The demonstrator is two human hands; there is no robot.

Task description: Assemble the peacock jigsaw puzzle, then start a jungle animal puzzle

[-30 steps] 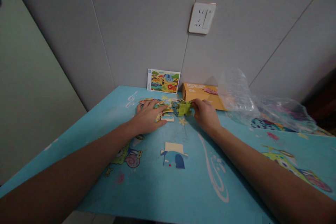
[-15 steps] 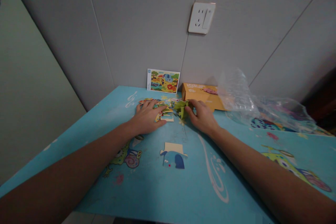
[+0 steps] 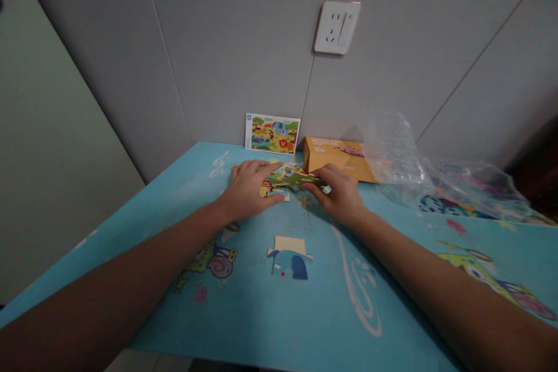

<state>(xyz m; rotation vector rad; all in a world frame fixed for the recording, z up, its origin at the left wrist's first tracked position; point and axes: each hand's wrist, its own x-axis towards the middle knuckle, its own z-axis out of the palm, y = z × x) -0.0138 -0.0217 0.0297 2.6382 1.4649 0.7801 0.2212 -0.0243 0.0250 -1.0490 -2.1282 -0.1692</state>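
Note:
My left hand [image 3: 247, 190] lies over a pile of jigsaw puzzle pieces [image 3: 279, 192] at the far side of the table, fingers apart and thumb stretched out. Much of the pile is hidden beneath it. On the pile's right side, my right hand [image 3: 340, 193] pinches green and yellow puzzle pieces [image 3: 300, 179] between thumb and fingers; how many I cannot tell. Nearer to me, apart from both hands, an elephant puzzle piece [image 3: 288, 263] in blue and cream lies flat on the table.
A picture card [image 3: 273, 133] with animals leans on the wall behind the pile. Right of it stand an orange box [image 3: 335, 157] and crumpled clear plastic wrap [image 3: 399, 154]. The blue table cover [image 3: 244, 319] has printed cartoon figures. A wall socket [image 3: 337, 28] is above.
My right hand has turned over the pile, and the green pieces in its fingers now lie flatter and further left. My left hand has shifted slightly, its index finger stretched further right.

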